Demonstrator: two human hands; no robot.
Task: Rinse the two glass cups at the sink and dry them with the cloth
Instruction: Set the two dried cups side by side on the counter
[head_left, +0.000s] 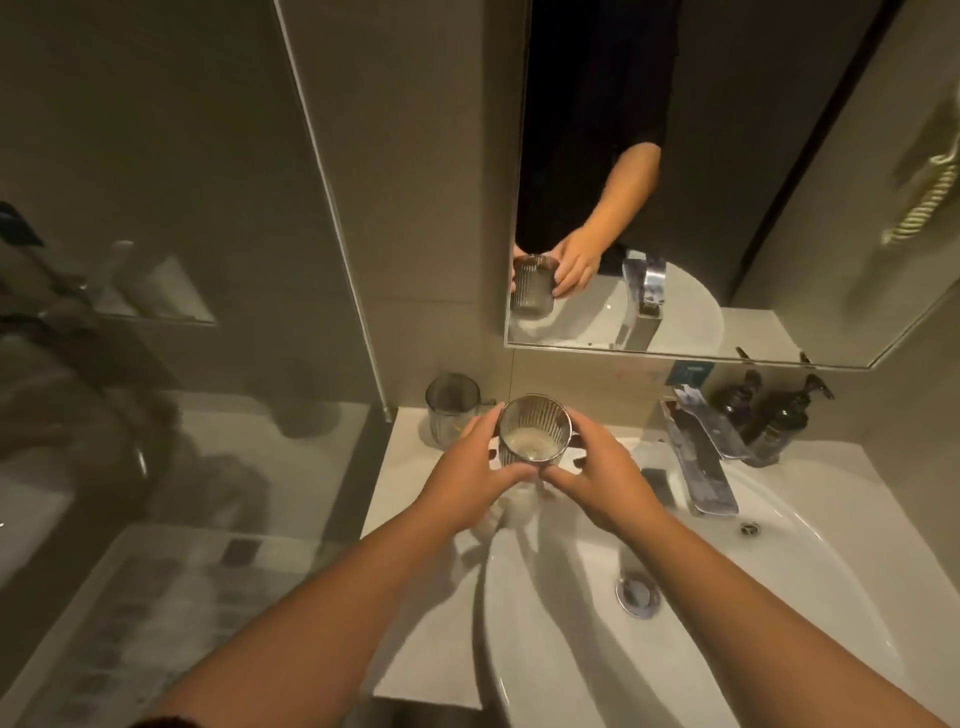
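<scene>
A ribbed glass cup (533, 428) is held upright above the left rim of the white sink (810, 587). My left hand (470, 480) grips its left side and my right hand (597, 480) grips its right side, thumbs meeting under the near wall. A little cloudy water lies in its bottom. The second ribbed glass cup (451, 405) stands on the counter at the back left, next to the wall. No cloth is in view.
A chrome faucet (698, 457) reaches over the basin from the back, with the drain plug (637, 592) below. Two dark pump bottles (779, 415) stand behind the faucet. A mirror (727, 208) hangs above. A glass partition (332, 208) closes the left side.
</scene>
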